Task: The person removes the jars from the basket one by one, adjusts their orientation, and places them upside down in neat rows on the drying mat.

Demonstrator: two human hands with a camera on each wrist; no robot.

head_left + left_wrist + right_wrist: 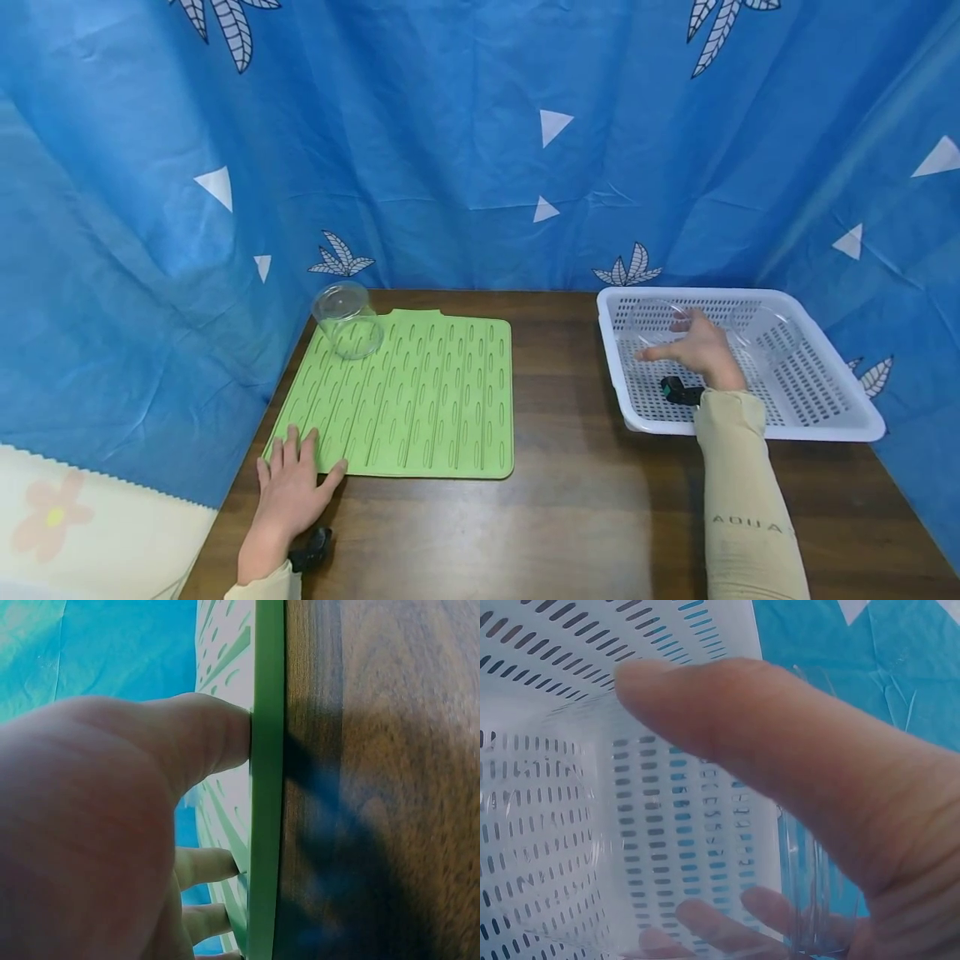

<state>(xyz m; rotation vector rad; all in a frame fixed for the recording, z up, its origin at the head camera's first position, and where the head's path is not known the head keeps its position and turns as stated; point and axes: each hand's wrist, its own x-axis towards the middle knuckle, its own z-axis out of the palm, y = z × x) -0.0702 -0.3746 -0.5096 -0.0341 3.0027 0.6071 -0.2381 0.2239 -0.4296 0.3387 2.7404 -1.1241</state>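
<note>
My left hand [288, 492] rests with its fingers spread on the near left corner of a green ridged drying mat [420, 400]. In the left wrist view its thumb [217, 731] touches the mat's edge. A clear round container [348, 321] lies at the mat's far left corner. My right hand [701, 346] is over a white slotted basket [630, 408], thumb and fingers apart, beside a clear container [647, 321]. A second clear container [772, 333] stands in the basket to the right of that hand. In the right wrist view, fingertips [705, 919] show behind clear plastic, below the straight thumb.
The mat and basket lie on a dark brown wooden table [555, 517]. Blue patterned curtain [480, 150] closes off the back and both sides. Pale floral cloth [90, 517] hangs at the lower left.
</note>
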